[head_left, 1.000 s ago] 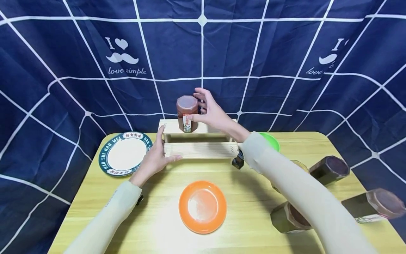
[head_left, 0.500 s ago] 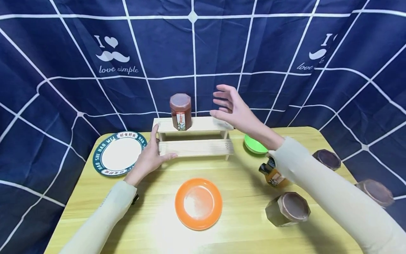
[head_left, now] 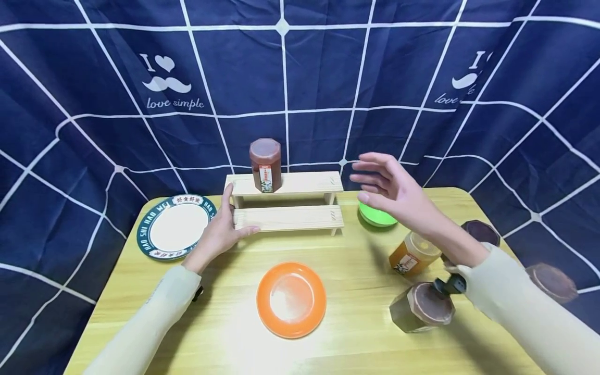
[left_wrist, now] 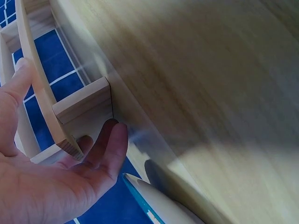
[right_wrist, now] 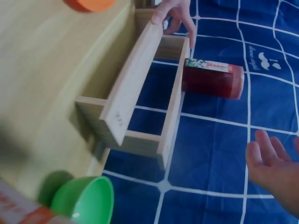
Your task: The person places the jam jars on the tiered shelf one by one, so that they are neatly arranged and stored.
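A light wooden two-tier rack (head_left: 300,217) stands at the back of the table. My left hand (head_left: 216,234) holds its left end, the thumb over the lower shelf and the other fingers round the side, as the left wrist view shows. On the upper shelf, left of its middle, an octagonal jar with reddish-brown contents (head_left: 265,174) stands upright, its label facing me. My right hand (head_left: 398,190) is in the air to the right of the rack, above a green bowl (head_left: 378,219). Its fingers are loosely bent and hold nothing.
An orange plate (head_left: 290,299) lies at the front middle. To the left is a white plate with a teal lettered rim (head_left: 145,232). On the right stand an amber jar (head_left: 409,256) and several dark jars, one (head_left: 412,312) nearest the front. A blue curtain (head_left: 319,67) hangs behind.
My right hand has let go of the reddish-brown jar on the upper shelf and moved right, then lower towards the green bowl. The left hand stays on the rack.
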A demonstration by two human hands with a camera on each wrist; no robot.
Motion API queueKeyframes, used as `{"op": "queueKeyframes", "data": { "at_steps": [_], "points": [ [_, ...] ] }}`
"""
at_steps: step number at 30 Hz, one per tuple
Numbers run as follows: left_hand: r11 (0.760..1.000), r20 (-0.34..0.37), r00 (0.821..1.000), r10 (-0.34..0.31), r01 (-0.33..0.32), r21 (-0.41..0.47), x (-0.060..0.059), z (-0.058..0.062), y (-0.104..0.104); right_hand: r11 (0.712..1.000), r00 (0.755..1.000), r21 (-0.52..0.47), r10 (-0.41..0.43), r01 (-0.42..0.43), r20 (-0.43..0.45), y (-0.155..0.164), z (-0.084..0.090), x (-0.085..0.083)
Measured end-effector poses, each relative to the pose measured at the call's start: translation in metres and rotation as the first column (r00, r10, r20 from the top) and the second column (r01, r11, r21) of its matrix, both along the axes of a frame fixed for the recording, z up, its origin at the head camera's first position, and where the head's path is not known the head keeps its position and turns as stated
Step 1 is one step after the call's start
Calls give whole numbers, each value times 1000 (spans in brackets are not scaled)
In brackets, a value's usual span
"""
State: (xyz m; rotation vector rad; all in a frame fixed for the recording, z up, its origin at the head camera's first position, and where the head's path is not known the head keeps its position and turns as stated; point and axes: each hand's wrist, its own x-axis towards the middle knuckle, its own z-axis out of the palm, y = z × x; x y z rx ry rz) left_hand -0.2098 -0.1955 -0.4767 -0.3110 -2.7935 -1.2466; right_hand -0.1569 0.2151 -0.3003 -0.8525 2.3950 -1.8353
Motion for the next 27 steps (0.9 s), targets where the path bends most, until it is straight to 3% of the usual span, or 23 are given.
{"op": "queueKeyframes", "data": {
  "at_steps": [1,3,9,10,13,17,20,23,27],
  "points": [
    [1000,-9,1000,-1,1,-5,-2,-4,-1,1000,1000,10,4,-4,-3,5,-1,6],
    [1000,-7,1000,-7,7,-13,1,0,1,1000,1000,28,11,-11,-5,16,-4,17],
    [1000,37,999,-14,14,10,15,25,7,998,998,23,61,-61,-16,54,-15,47],
    [1000,38,999,-10,10,9,15,25,7,998,998,18,69,-68,-16,61,-18,52],
    [1000,9,1000,3,-3,-16,6,9,3,994,994,-19,109,-110,-24,82,-30,65],
    [1000,-7,1000,-1,1,-14,5,6,2,979,979,-43,194,-197,-63,106,-52,82],
    [1000,12,1000,-12,11,7,13,19,6,958,956,-43,280,-285,-91,117,-68,96],
    [1000,26,1000,-7,7,1,15,24,7,935,932,-36,348,-353,-101,124,-79,108],
    [1000,48,999,1,-1,-6,18,30,10,945,940,37,328,-326,-94,130,-92,119]
  ]
}}
